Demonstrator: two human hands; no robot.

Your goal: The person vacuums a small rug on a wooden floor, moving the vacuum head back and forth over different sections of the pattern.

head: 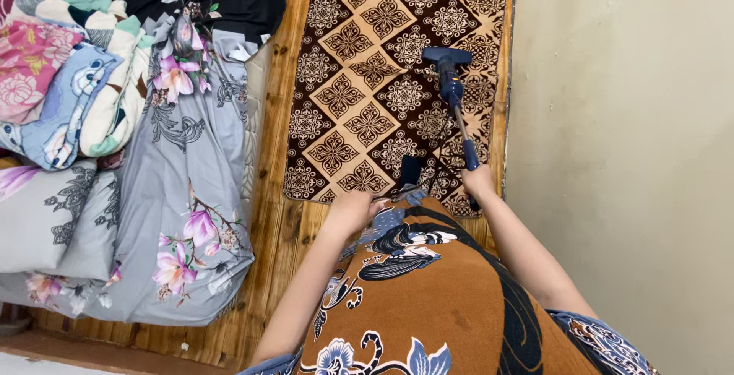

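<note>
My right hand (pixel 479 181) grips the handle end of a blue stick vacuum cleaner (pixel 453 88). Its metal tube runs away from me and its flat head rests on a brown and cream patterned rug (pixel 359 77). My left hand (pixel 353 211) lies closed against my orange patterned garment (pixel 428 291) at the thigh, near the rug's front edge. Whether it holds the cloth is not clear.
A mattress with a grey floral sheet (pixel 191 184) lies on the left, piled with folded colourful blankets (pixel 69 69). Wood-grain flooring (pixel 279 222) runs between mattress and rug. A plain beige wall (pixel 627 153) stands along the right, close to the rug's edge.
</note>
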